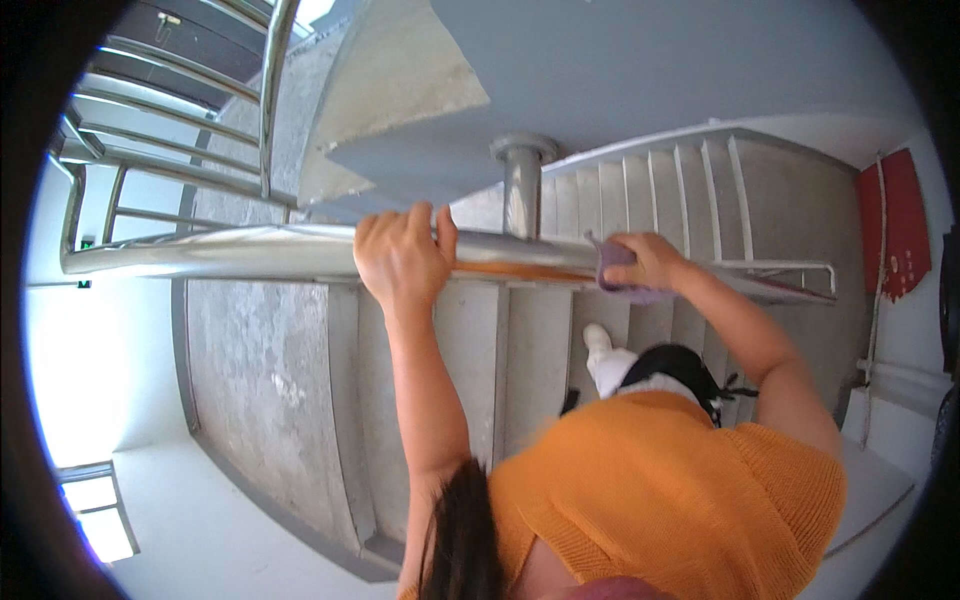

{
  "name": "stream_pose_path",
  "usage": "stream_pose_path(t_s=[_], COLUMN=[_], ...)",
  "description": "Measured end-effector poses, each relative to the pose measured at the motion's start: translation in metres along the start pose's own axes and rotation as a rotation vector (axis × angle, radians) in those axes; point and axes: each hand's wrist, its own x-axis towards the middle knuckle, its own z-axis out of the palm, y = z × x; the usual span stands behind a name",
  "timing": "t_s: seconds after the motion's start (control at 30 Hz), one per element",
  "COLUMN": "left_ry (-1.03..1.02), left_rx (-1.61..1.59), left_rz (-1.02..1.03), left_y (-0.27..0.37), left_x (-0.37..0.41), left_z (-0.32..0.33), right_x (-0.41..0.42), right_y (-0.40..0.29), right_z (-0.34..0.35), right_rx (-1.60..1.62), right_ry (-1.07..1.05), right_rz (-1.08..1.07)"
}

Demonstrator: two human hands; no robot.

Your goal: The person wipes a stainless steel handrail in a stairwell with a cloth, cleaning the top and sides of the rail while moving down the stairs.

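A shiny metal stair handrail runs across the view in front of me. My left hand grips it, with the fingers over the top of the tube. Farther right along the same rail, my right hand holds a purple cloth that wraps partly around the tube. The thumb presses on the cloth, and a corner of it sticks up above the rail. Between my hands a metal support post with a round flange stands against the rail. The rail's far side under the cloth is hidden.
Concrete steps lie below me, with a white shoe on one. Another flight shows beyond the rail. A landing lies at left, near a barred metal railing. A red panel is on the right wall.
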Motion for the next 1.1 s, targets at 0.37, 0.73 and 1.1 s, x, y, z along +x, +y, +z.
stream_pose_path(t_s=[0.37,0.73,1.1], left_ry=[0.034,0.355,-0.042], left_rx=[0.064,0.151,-1.242], left_rz=[-0.078,-0.191,-0.927], left_y=[0.012,0.017,0.284], left_x=[-0.004,-0.036,-0.12], left_z=[-0.01,0.022,0.038], right_x=[-0.003,0.0,0.0], right_y=[0.012,0.01,0.007], right_z=[-0.002,0.004,0.001], right_rx=[0.082,0.037,-0.018], right_ry=[-0.015,0.053,0.036], right_rz=[-0.125,-0.199,-0.179])
